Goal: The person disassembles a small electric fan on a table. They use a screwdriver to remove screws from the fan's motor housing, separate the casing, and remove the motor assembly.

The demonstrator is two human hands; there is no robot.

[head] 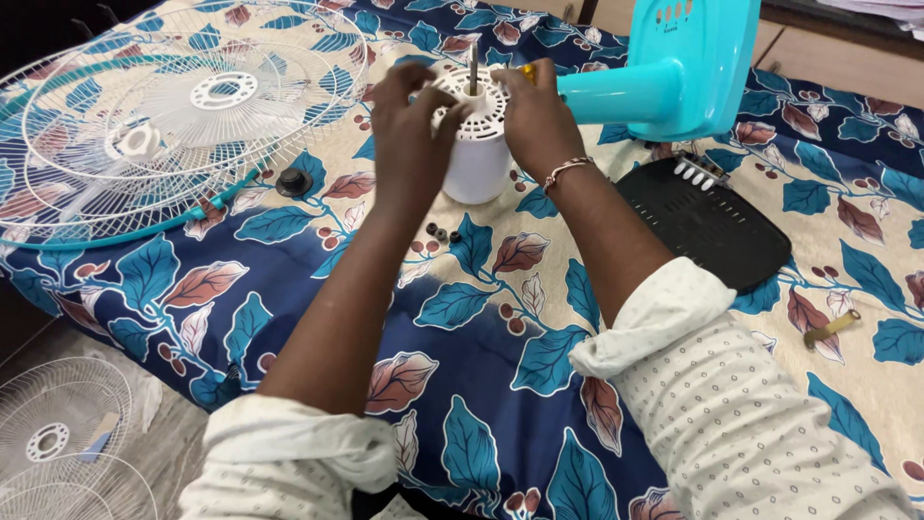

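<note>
A white fan motor housing (pixel 478 154) stands upright on the leaf-patterned cloth, its metal shaft (pixel 474 69) pointing up. My left hand (pixel 409 130) grips the housing's left side at its vented top. My right hand (pixel 537 120) holds the right side, with a yellow-handled tool (pixel 526 70) poking out above the fingers. A turquoise fan stand (pixel 674 72) joins the housing from the right.
A white wire fan grill with a turquoise rim (pixel 144 116) lies at the left, white blades under it. A black knob (pixel 293 181), small black screws (pixel 443 234), a black plastic cover (pixel 707 226) and a brass piece (pixel 831 328) lie about. More grills (pixel 58 443) rest on the floor.
</note>
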